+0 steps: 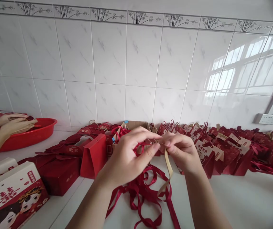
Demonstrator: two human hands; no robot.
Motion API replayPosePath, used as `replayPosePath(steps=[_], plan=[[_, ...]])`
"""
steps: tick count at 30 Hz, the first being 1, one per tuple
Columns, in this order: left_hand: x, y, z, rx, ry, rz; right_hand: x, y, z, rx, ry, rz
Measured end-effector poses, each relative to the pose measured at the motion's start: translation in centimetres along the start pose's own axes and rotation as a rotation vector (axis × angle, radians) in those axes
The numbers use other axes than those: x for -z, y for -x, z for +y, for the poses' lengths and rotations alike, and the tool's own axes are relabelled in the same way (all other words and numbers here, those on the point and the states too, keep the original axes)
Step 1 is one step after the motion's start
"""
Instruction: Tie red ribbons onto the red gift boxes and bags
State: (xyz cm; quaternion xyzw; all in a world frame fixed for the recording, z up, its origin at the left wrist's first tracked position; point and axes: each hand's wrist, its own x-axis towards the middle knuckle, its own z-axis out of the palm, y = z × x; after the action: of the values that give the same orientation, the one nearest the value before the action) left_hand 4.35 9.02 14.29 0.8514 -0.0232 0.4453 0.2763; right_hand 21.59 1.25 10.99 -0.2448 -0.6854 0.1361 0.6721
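Observation:
In front of me, my right hand (183, 151) pinches a narrow beige ribbon (168, 165) near its upper end. The rest of the ribbon hangs down in a curve. My left hand (131, 156) meets it at the fingertips, thumb and index finger drawn close together; what lies between them is too small to make out. Below both hands, a loose tangle of dark red ribbon (148, 219) spreads over the white table (86, 206). An open cardboard box (136, 124) stands behind my left hand, partly hidden, with red ribbon beside it.
Rows of red and cream gift boxes (227, 152) fill the right back. Red boxes (62, 175) and a plain red bag-shaped box (94, 156) stand left. A printed box (14, 194) is at near left. Another person's hands (17, 125) work over a red basin (47, 124).

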Motion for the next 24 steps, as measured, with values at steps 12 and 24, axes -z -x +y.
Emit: replayPosePath(steps=[12, 24], plan=[[0.6, 0.9, 1.6, 0.035, 0.074, -0.084, -1.0, 0.2, -2.1, 0.089, 0.104, -0.172], [1.5, -0.2, -0.3, 0.395, 0.450, -0.449, -2.3, 0.1, -2.7, 0.052, 0.028, -0.449]])
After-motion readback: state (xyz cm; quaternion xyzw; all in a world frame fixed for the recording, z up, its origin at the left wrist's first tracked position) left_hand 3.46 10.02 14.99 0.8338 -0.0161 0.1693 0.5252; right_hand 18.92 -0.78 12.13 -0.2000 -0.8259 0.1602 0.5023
